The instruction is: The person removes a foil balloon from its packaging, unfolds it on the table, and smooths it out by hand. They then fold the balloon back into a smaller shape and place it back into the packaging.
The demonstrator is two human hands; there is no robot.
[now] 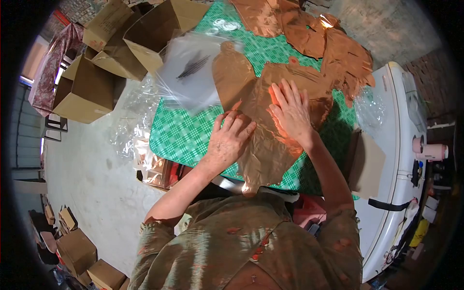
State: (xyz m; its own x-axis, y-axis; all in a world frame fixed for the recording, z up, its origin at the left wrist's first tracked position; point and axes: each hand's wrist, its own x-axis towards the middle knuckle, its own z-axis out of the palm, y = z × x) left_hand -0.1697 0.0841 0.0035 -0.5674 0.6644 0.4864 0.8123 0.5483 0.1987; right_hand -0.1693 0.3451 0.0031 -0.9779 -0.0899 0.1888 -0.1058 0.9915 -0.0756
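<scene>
A flat copper-coloured foil balloon (268, 145) with a lobed, creased shape is spread over the near part of the table in front of me. My right hand (292, 113) lies on it palm down, with its fingers stretched out and pointing away from me. At the foil's left edge rests my left hand (228, 137), its fingers slightly bent and apart, the fingertips touching the sheet. Neither hand grasps anything that I can see. More copper foil balloons (307, 41) lie flat at the far right of the table. Clear plastic bags (186, 72) are stacked left of the foil.
A green checked cloth (181, 128) covers the table. Open cardboard boxes (84, 92) stand at the far left. White rings (226, 25) lie at the table's far edge. To the right is a white appliance (386, 193) with crumpled clear plastic (369, 108) near it.
</scene>
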